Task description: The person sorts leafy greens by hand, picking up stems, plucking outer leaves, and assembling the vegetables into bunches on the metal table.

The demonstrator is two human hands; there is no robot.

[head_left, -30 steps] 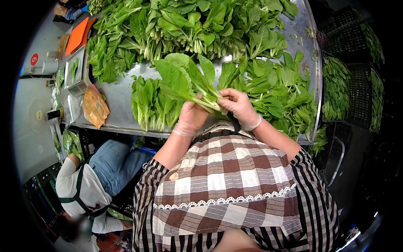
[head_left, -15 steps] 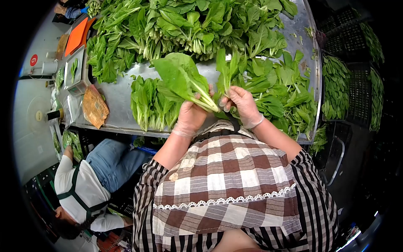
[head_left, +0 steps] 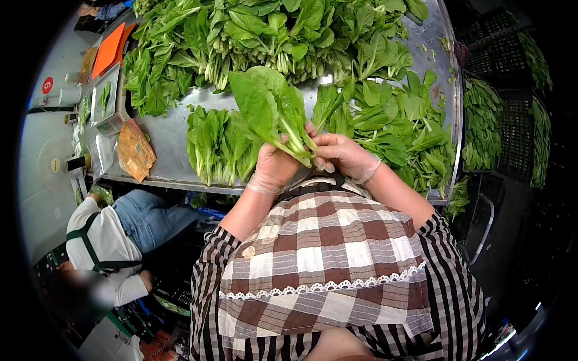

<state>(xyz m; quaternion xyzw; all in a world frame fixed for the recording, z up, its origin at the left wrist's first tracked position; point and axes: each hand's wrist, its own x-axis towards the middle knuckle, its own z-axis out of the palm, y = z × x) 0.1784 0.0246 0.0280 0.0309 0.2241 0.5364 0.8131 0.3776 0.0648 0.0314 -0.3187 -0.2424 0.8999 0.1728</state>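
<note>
A bunch of leafy greens (head_left: 265, 102) with broad leaves and pale stems is in my left hand (head_left: 274, 167), its fingers closed around the stems. My right hand (head_left: 344, 154) pinches at the stem ends of the same bunch, close to the left fingers. Thin clear gloves cover both hands. To the left, a row of greens (head_left: 218, 147) lies on the metal table (head_left: 171, 135), stems toward me. On the right is a loose spread of greens (head_left: 391, 120), with one leafy piece just beyond my right hand.
A big heap of greens (head_left: 271, 36) covers the table's far side. At left are a scale (head_left: 111, 99), an orange board (head_left: 108, 51) and a brown stained piece (head_left: 136, 150). Crates of greens (head_left: 481, 129) stand at right. Another person (head_left: 111, 237) bends at lower left.
My right hand has moved in to the stem ends of the left hand's bunch. The small piece it held upright now seems to lie by the right spread. The other person has shifted lower.
</note>
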